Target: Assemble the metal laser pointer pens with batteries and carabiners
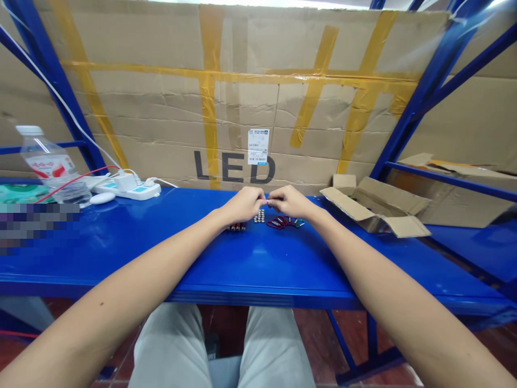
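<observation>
My left hand (245, 205) and my right hand (291, 201) meet over the far part of the blue table, fingertips almost touching. Both are closed in a pinch around one tiny piece (266, 201), too small to name. Just below the fingertips, several small shiny metal pieces (259, 216) stand in neat rows. Partly hidden by my left wrist is a group of dark, copper-tinted small parts (237, 227). Under my right hand lies a row of small carabiners (284, 222), mostly red with a green one at the right end.
Behind the blue table (258, 269) stands a large taped carton (161, 118) marked LED. An open cardboard box (375, 205) sits at the right. To the left are a plastic bottle (52, 164), a white power strip (129, 186) and cables. Blue frame posts (428, 91) rise on both sides.
</observation>
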